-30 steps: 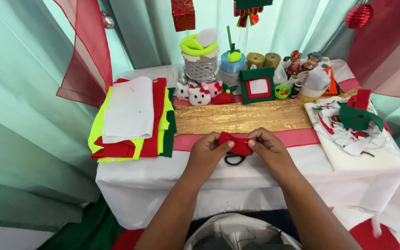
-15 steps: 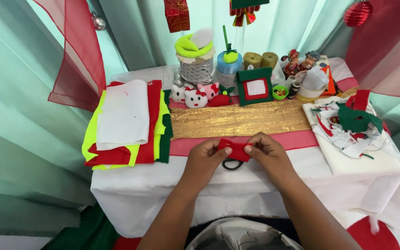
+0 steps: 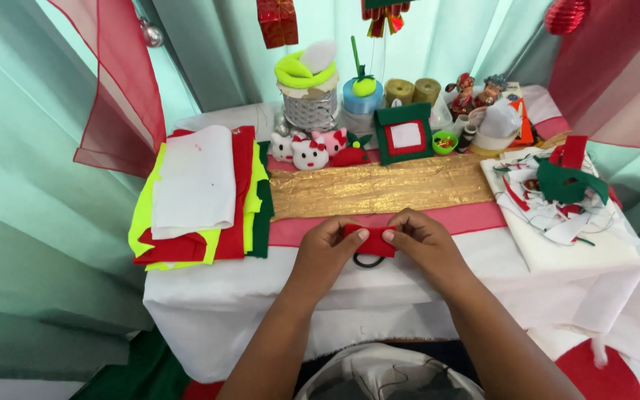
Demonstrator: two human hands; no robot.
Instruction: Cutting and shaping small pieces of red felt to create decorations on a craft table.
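Note:
Both hands pinch one small piece of red felt point(image 3: 371, 241) above the table's front edge. My left hand point(image 3: 325, 252) grips its left end between thumb and fingers. My right hand point(image 3: 419, 243) grips the right end the same way. A black ring point(image 3: 369, 261), like a scissor handle, shows just under the felt; the rest of it is hidden. A gold glitter strip point(image 3: 379, 187) lies across the table right behind the hands, with a pink band point(image 3: 475, 218) along its front.
A stack of white, red, yellow and green felt sheets point(image 3: 198, 194) lies at the left. Felt scraps point(image 3: 561, 192) pile up at the right. Small cat figures point(image 3: 310, 152), a ribbon jar point(image 3: 307, 110), spools and a green-and-red frame point(image 3: 404, 133) line the back. The white tablecloth point(image 3: 209, 296) hangs over the front.
Both hands stay on the red felt at the front edge. The felt now looks flatter and more folded between the fingers. The view has shifted slightly.

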